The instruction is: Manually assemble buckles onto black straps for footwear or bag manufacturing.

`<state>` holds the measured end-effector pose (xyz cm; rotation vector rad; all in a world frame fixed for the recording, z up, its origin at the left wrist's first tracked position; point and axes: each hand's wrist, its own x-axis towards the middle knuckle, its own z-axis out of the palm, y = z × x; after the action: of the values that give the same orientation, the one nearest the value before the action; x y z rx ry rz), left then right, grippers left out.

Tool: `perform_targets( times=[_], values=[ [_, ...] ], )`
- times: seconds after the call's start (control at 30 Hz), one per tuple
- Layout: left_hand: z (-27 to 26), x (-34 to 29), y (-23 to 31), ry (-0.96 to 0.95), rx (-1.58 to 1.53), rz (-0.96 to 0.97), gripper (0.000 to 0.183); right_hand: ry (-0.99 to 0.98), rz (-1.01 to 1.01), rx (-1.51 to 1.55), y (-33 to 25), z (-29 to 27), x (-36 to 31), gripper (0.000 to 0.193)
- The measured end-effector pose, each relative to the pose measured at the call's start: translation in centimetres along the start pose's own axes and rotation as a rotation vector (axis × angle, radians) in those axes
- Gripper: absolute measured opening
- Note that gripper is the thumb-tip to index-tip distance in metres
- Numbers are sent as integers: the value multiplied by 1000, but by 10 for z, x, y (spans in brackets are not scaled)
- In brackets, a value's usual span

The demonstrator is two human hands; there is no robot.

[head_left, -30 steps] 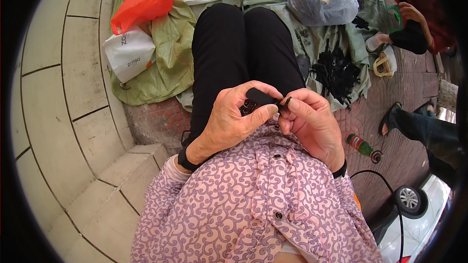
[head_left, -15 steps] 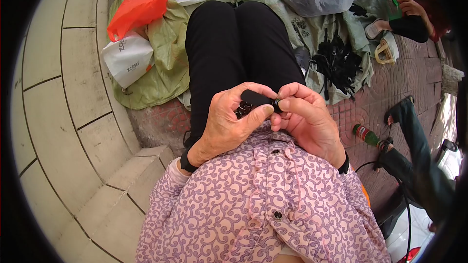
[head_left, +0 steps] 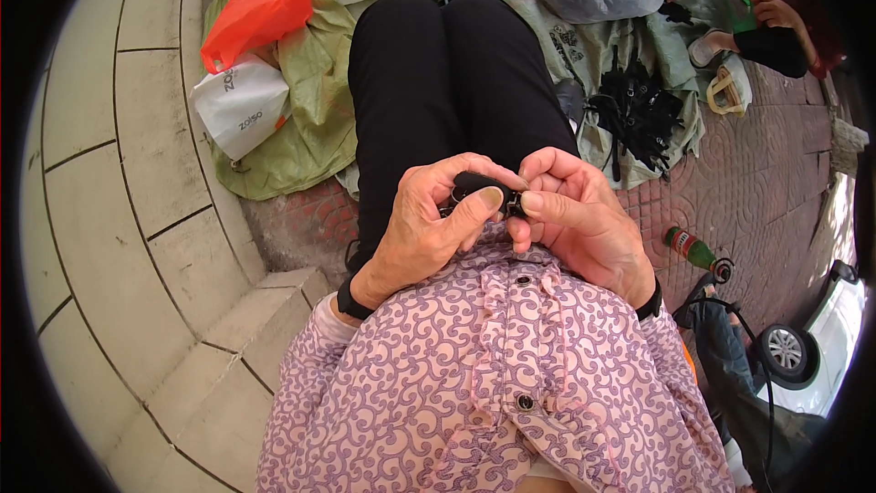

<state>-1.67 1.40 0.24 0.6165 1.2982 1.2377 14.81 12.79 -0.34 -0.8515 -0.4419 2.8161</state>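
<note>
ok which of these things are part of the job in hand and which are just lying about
In the job:
black piece, in left hand and right hand
black pile on the sheet, probably

Apparently just lying about:
red plastic bag
white bag
green bottle

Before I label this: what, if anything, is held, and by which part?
A small black piece: the left hand pinches its broad body, the right hand its narrow end.

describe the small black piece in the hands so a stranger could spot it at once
Start where the black trousers meet the patterned shirt. Just there, the left hand holds the small black piece, with the right hand at its right end. Unlike the tangled black pile on the green sheet, it is held in hand.
</note>
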Motion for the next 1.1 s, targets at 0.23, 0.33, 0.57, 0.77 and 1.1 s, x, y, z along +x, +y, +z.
perform_targets(
  times=[0.23,0.33,0.57,0.77,1.1],
  values=[
    [1,-3,-4,7,-95,-14,16,19,-66,-171,3,4,0,20],
    [0,-4,-4,20,-108,4,16,-5,-68,-210,4,1,3,21],
    [0,-5,0,9,-36,78,19,-27,-114,-313,3,7,2,22],
    [8,-8,5,55,18,161,23,-107,-70,-260,7,1,0,25],
    [9,-12,9,163,133,195,25,-82,-68,-268,8,4,0,19]
  ],
)
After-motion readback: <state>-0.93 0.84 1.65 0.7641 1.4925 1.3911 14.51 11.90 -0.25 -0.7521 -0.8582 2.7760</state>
